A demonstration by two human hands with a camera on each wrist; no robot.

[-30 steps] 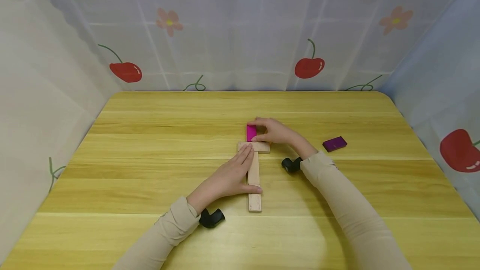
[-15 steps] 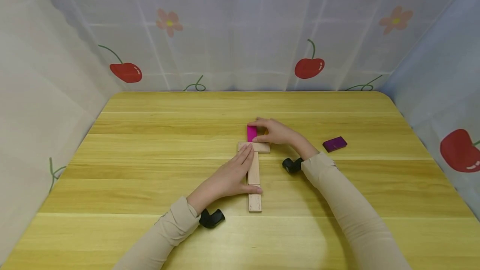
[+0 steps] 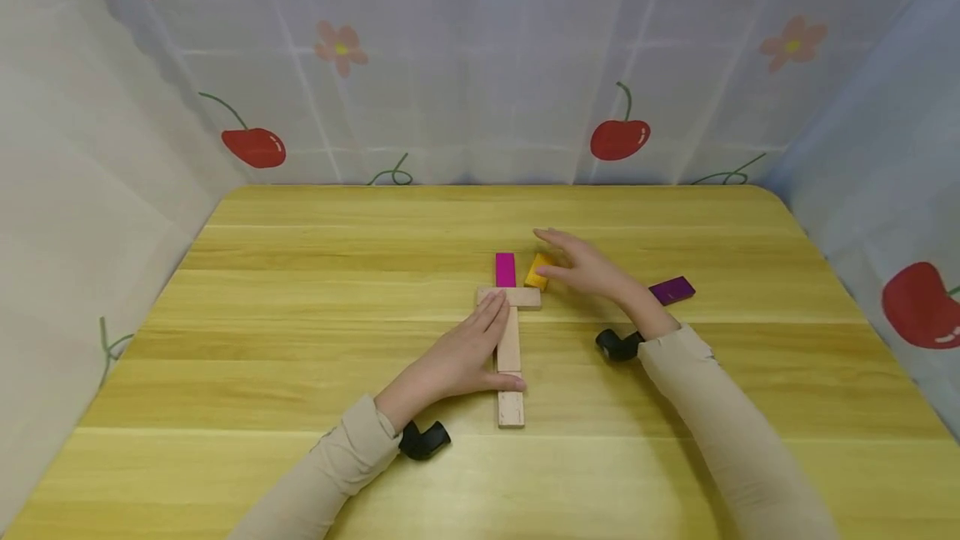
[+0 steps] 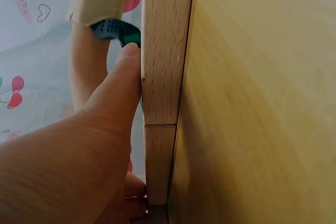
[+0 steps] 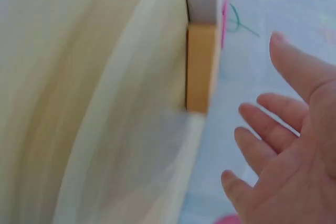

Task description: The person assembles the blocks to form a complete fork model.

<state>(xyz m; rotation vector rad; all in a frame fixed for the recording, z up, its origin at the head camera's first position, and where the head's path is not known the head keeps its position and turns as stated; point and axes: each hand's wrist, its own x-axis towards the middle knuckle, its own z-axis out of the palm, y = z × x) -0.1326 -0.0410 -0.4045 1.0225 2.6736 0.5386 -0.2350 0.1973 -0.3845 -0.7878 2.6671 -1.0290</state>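
Observation:
Bare wooden blocks form a T on the table: a crosswise block [image 3: 527,298] at the far end, an upright-running block [image 3: 510,344] and a nearer block [image 3: 512,413] in line. My left hand [image 3: 456,355] rests on them, fingertips on the crosswise block and thumb across the nearer one. A magenta block [image 3: 506,270] lies against the far side of the crosswise block. To its right, a little apart and tilted, is a yellow block [image 3: 537,272]. Over that block's right side hovers my right hand [image 3: 588,269], fingers spread and holding nothing, as the right wrist view also shows.
A purple block [image 3: 674,290] lies to the right, partly behind my right forearm. Black camera mounts [image 3: 426,440] sit at both wrists. The wooden table [image 3: 300,273] ends at a printed curtain [image 3: 465,65] behind.
My right hand has let go of the magenta block and moved right, uncovering the yellow block. The left hand stays in place on the wooden blocks.

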